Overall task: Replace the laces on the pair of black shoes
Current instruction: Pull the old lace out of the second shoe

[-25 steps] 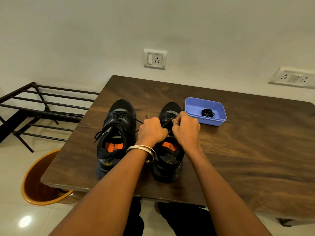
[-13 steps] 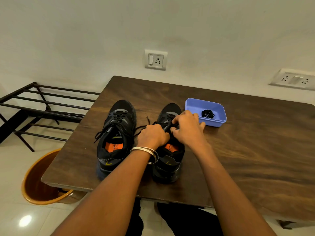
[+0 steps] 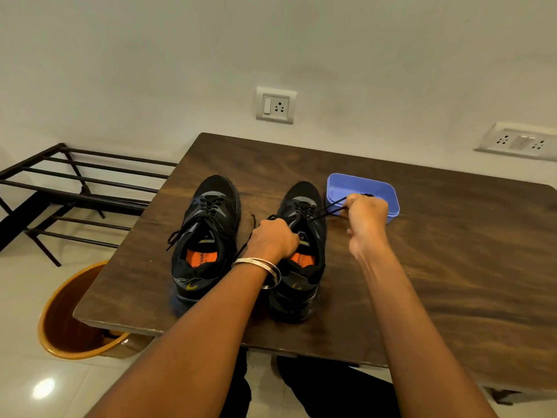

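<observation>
Head view: two black shoes are set side by side on the worktop (image 3: 452, 267). The right shoe (image 3: 301, 236) is held at its tongue by the left hand (image 3: 272, 239), grip closed. Its lace (image 3: 327, 211) is pinched and drawn taut by the right hand (image 3: 366, 214), before a blue tray (image 3: 361, 184). The left shoe (image 3: 208, 233) is laced.

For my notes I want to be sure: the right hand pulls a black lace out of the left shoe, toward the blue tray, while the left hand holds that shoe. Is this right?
Not quite. In the head view the right hand pulls the black lace out of the right shoe, not the left shoe, whose lace is untouched. The rest holds: the pull goes toward the blue tray, and the left hand holds that shoe.
</observation>
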The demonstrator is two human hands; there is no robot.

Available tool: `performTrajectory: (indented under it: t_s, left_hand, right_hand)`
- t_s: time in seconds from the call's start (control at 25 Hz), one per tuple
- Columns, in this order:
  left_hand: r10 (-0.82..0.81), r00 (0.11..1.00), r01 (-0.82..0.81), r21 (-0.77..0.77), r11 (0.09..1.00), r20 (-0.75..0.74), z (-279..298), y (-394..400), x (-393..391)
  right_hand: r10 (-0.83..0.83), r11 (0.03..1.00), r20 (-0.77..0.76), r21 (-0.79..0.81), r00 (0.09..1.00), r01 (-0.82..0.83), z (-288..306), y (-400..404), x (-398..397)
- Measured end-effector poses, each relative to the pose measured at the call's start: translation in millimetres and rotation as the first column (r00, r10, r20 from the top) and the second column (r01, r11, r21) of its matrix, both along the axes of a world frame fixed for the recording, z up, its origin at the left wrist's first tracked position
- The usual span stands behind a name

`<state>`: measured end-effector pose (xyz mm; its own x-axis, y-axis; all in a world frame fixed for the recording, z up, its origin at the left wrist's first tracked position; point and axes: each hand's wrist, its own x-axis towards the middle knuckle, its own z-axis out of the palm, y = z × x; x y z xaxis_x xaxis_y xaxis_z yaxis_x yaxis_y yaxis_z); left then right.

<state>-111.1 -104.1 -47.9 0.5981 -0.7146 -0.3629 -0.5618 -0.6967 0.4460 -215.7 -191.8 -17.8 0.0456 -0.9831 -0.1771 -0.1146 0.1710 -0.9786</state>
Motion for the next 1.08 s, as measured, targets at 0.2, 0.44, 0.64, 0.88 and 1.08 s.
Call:
performTrajectory:
  t_s: [0.2, 0.44, 0.64, 0.88, 1.08]
  left_hand:
    - [0.005, 1.000, -0.005, -0.002, 1.000, -0.004, -0.1, -1.2, 0.9]
    - [0.006, 1.000, -0.006, 0.019, 1.000, 0.005, -3.9, -3.4, 3.1]
    - [0.009, 1.000, -0.009, 0.021, 1.000, 0.014, -2.4, -3.6, 1.3]
    - [0.017, 1.000, -0.017, 0.017, 1.000, 0.014, -0.3, -3.7, -2.0]
    - [0.003, 1.000, -0.003, 0.020, 1.000, 0.011, -0.5, -4.2, -0.4]
  right_hand:
    - [0.136, 0.831, -0.627, -0.349, 0.767, -0.433, 3.8, 6.7, 4.7]
    - [0.038, 0.634, -0.951, -0.216, 0.308, -0.742, -11.9, 29.8, 18.2]
    - [0.202, 0.777, -0.779, -0.242, 0.593, -0.582, -2.1, 23.1, 11.4]
    - [-0.124, 0.961, -0.195, -0.267, 0.973, 0.069, 16.2, 0.6, -19.6]
    - [-0.037, 0.800, -0.759, -0.412, 0.650, -0.437, 15.9, 7.5, -12.9]
